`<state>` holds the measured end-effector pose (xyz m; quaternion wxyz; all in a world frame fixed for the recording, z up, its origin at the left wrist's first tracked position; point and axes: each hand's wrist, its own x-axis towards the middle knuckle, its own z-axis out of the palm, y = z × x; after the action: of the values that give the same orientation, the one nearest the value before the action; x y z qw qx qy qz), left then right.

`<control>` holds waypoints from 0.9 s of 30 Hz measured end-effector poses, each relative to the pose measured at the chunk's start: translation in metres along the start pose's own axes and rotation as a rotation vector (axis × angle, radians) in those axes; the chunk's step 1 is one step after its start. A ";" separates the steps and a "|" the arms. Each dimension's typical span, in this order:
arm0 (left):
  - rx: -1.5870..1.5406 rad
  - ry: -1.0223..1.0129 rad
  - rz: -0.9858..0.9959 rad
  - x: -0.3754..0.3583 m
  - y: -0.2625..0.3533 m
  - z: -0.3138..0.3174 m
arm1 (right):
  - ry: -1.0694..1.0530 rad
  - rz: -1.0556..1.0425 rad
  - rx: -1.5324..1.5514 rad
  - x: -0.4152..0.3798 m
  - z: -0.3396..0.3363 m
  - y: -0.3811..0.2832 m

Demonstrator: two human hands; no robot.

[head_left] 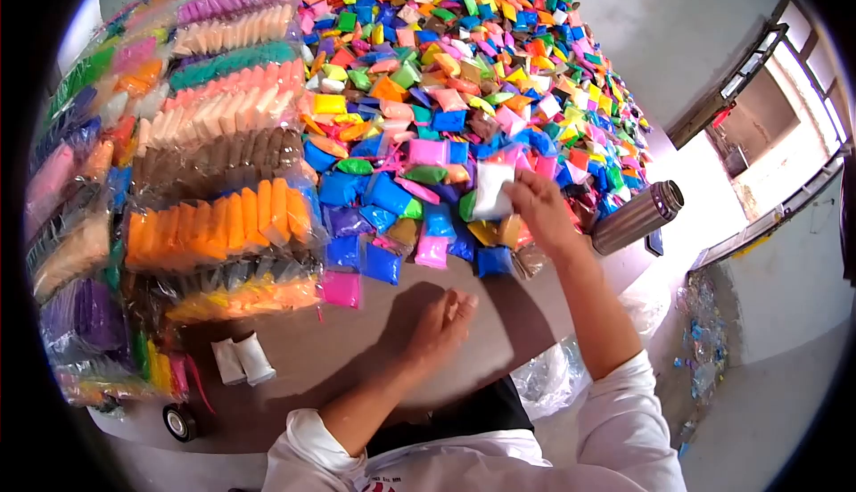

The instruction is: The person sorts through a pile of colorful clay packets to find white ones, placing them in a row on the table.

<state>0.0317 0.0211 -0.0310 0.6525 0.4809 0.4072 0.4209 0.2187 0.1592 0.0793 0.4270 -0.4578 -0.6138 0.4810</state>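
Between the thumb and fingers of my right hand (542, 209) is a small white packet (493, 190), held upright at the front of a large heap of coloured packets (464, 73). My left hand (443, 324) hovers over the bare near part of the table, its fingers curled in and nothing showing in them. Two more white packets (242, 360) lie side by side on the table (374, 331), left of my left forearm. A pink packet (341, 289) and a blue packet (382, 263) rest at the heap's near edge.
Clear bags of sorted packets, such as orange ones (218, 229), are stacked on the left. A steel flask (637, 217) stands at the table's right, with a phone (655, 242) beside it. Below the left stack is a roll of tape (179, 422). Clear plastic (553, 376) hangs right of my lap.
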 end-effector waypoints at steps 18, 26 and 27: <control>0.410 -0.163 0.089 -0.009 0.019 0.008 | 0.031 0.143 0.282 -0.135 0.058 0.031; 0.496 -0.240 0.073 -0.005 0.015 0.005 | 0.190 0.237 0.369 -0.137 0.074 0.024; 0.482 -0.243 0.054 -0.005 0.016 0.004 | 0.203 0.232 0.413 -0.137 0.076 0.024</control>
<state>0.0316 0.0179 -0.0137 0.5518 0.6801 0.4015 0.2680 0.1788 0.0138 0.0307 0.5130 -0.4740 -0.4000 0.5934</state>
